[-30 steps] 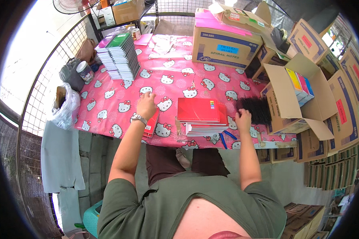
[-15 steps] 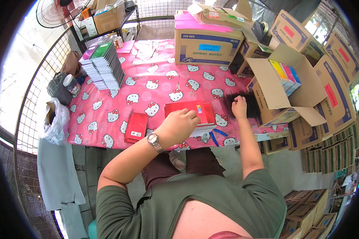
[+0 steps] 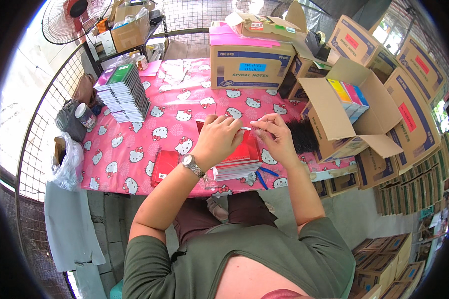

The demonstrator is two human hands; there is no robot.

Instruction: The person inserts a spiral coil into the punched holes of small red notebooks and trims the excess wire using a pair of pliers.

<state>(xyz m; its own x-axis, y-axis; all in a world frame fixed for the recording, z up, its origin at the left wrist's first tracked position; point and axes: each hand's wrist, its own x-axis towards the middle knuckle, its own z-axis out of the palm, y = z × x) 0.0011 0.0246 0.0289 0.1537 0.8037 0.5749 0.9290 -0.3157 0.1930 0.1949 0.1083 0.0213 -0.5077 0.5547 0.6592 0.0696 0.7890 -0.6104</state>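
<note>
Nearest me, by the counter's near edge, sit a stack of red notebooks and blue pliers; more red notebooks lie to the left, beside my forearm. Above the stack's far side my hands come together: the left hand is curled, palm down, though I cannot tell whether it grips anything; the right hand pinches a small piece too fine to make out. I judge the step in hand to be fitting something at a notebook's edge, perhaps a binding wire. The next move seems to call for a steady left hand and fine turning from the right fingertips. Just right lies a black bristly bundle; beyond, the open box, a tall notebook stack and a closed carton.
</note>
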